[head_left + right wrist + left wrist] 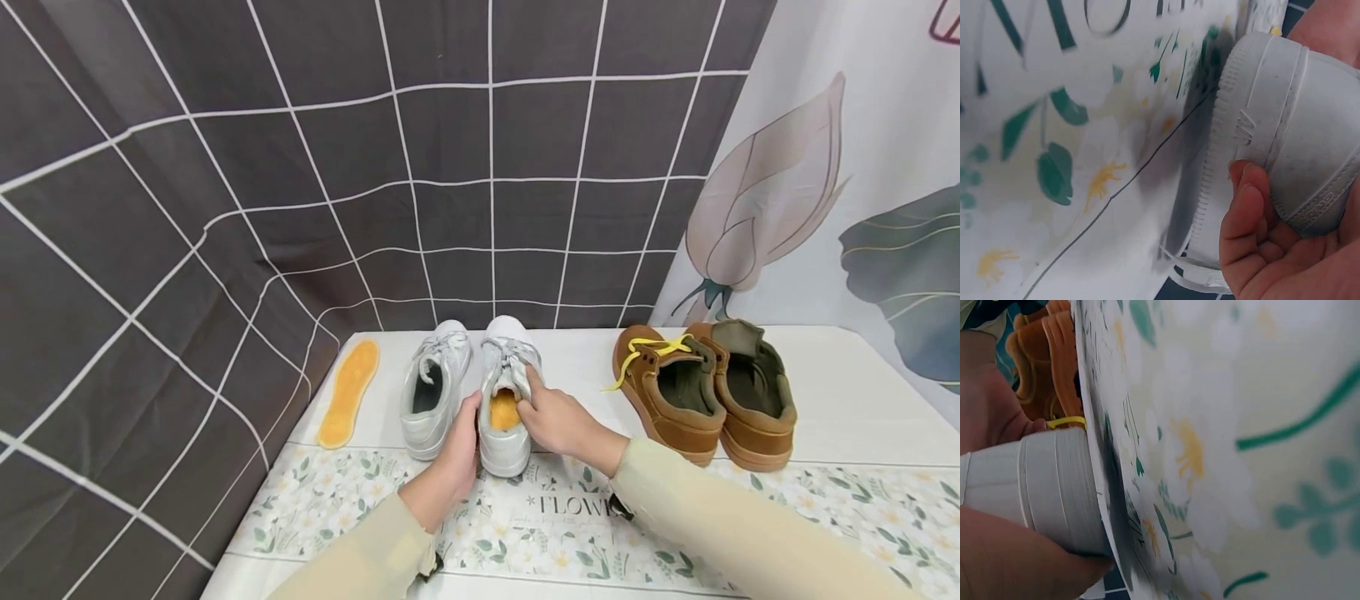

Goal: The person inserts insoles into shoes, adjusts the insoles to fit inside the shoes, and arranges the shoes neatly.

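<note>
Both hands hold a white lace-up sneaker (504,457) with its toe pointing away from me. My left hand (455,461) grips its left side near the heel. On the other side, my right hand (564,422) holds the upper, its thumb by the opening and its index finger along the laces. An orange insole (504,410) shows inside this sneaker. Curled fingers (1247,219) of the right hand press the sneaker's side just above the sole in the right wrist view. The matching white sneaker (426,432) stands directly left. Farther left lies a loose orange insole (348,396).
A pair of brown shoes stands at the right: one shoe with a yellow lace (667,400) and one with its tongue raised (776,425). The table (570,367) has a flowered cloth strip (330,492) along its front. A dark gridded curtain (450,217) hangs behind and left.
</note>
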`<control>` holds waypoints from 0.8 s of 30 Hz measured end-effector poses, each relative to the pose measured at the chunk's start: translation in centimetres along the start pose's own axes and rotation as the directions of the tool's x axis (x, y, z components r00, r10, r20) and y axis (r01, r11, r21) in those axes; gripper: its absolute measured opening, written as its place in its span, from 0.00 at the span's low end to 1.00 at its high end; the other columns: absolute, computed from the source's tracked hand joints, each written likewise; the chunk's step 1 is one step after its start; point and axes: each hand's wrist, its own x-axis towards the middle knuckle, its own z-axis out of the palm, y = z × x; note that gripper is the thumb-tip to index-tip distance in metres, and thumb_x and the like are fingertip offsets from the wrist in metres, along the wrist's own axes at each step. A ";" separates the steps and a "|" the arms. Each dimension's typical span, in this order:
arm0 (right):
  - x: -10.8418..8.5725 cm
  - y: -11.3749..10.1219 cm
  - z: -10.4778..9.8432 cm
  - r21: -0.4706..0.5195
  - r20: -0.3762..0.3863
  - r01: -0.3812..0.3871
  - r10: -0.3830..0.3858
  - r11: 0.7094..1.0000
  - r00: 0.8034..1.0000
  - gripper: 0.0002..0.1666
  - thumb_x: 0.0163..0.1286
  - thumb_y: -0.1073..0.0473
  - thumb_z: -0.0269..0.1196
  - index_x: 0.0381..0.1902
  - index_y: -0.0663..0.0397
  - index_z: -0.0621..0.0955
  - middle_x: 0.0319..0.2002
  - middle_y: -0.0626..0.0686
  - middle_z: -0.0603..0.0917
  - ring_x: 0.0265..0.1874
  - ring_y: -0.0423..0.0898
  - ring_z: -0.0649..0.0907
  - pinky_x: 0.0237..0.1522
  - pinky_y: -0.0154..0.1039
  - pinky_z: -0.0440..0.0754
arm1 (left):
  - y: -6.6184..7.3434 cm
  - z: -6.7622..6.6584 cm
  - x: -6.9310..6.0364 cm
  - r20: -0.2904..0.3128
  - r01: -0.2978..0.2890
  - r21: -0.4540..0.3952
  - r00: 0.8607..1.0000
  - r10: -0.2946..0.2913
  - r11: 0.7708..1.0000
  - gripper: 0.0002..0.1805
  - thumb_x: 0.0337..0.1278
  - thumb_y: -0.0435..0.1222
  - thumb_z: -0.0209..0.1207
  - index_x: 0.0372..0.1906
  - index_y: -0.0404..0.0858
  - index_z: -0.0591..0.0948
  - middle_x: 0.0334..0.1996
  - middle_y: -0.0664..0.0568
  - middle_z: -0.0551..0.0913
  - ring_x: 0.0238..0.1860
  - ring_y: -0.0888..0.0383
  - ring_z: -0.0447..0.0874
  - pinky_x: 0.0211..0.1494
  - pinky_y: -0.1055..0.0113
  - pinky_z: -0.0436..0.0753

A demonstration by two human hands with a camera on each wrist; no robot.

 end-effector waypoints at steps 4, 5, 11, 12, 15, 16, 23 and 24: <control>1.3 -0.2 0.5 -0.014 0.000 -0.001 0.001 1.000 1.000 0.42 0.76 0.49 0.42 0.79 0.65 0.48 0.16 0.50 0.76 0.15 0.45 0.71 0.21 0.41 0.70 | 0.0 0.1 1.1 -0.095 0.020 0.026 0.995 -0.017 0.999 0.42 0.72 0.59 0.41 0.80 0.39 0.50 0.80 0.45 0.47 0.80 0.47 0.41 0.81 0.48 0.40; 1.6 -0.2 0.6 -0.020 0.000 0.000 0.000 1.000 1.000 0.41 0.76 0.49 0.42 0.79 0.65 0.48 0.18 0.51 0.78 0.17 0.45 0.73 0.24 0.41 0.73 | 0.0 0.1 1.2 -0.120 0.023 0.042 0.993 -0.018 0.999 0.43 0.71 0.59 0.41 0.80 0.39 0.49 0.81 0.45 0.46 0.80 0.46 0.40 0.80 0.46 0.39; 2.6 -0.5 1.3 -0.050 -0.003 0.015 -0.015 0.999 1.000 0.39 0.78 0.51 0.41 0.77 0.70 0.51 0.46 0.65 0.86 0.34 0.49 0.84 0.44 0.50 0.82 | -0.2 0.2 1.5 -0.230 -0.037 0.104 0.971 0.060 0.994 0.39 0.74 0.54 0.40 0.80 0.39 0.51 0.80 0.43 0.48 0.80 0.44 0.42 0.80 0.45 0.42; 2.7 -0.6 1.4 -0.051 -0.005 0.017 -0.017 0.999 1.000 0.39 0.78 0.51 0.41 0.77 0.70 0.51 0.48 0.65 0.86 0.35 0.50 0.84 0.44 0.51 0.82 | -0.2 0.2 1.4 -0.242 -0.051 0.107 0.967 0.076 0.993 0.37 0.74 0.52 0.40 0.80 0.40 0.52 0.80 0.43 0.50 0.80 0.43 0.43 0.80 0.45 0.43; 2.8 -0.9 1.7 -0.066 -0.028 0.021 -0.023 0.998 0.999 0.38 0.78 0.52 0.41 0.76 0.72 0.53 0.50 0.66 0.85 0.36 0.51 0.85 0.45 0.52 0.83 | -0.1 0.2 1.2 -0.274 -0.093 0.125 0.954 0.124 0.988 0.33 0.75 0.48 0.41 0.79 0.43 0.57 0.79 0.44 0.53 0.80 0.44 0.47 0.80 0.45 0.46; 2.9 -0.9 1.8 -0.069 -0.034 0.020 -0.022 0.997 0.999 0.38 0.78 0.51 0.41 0.76 0.72 0.53 0.49 0.66 0.86 0.36 0.51 0.85 0.45 0.52 0.83 | -0.1 0.2 1.1 -0.279 -0.102 0.136 0.951 0.137 0.985 0.32 0.74 0.47 0.41 0.79 0.43 0.57 0.79 0.44 0.53 0.79 0.44 0.47 0.80 0.45 0.47; 3.1 -1.2 2.2 -0.057 -0.052 -0.002 -0.001 0.998 0.999 0.40 0.76 0.50 0.41 0.77 0.71 0.53 0.52 0.68 0.84 0.40 0.54 0.86 0.50 0.54 0.82 | 0.6 0.4 -0.3 -0.240 -0.178 0.289 0.938 0.251 0.941 0.32 0.74 0.42 0.46 0.79 0.41 0.58 0.79 0.42 0.54 0.79 0.42 0.48 0.79 0.43 0.49; 3.0 -1.1 2.2 -0.055 -0.053 -0.005 0.002 0.998 0.999 0.40 0.76 0.50 0.41 0.77 0.71 0.53 0.52 0.68 0.84 0.39 0.53 0.86 0.50 0.54 0.82 | 0.6 0.4 -0.5 -0.230 -0.184 0.301 0.938 0.258 0.936 0.32 0.74 0.42 0.46 0.79 0.41 0.58 0.79 0.42 0.54 0.79 0.42 0.48 0.79 0.43 0.49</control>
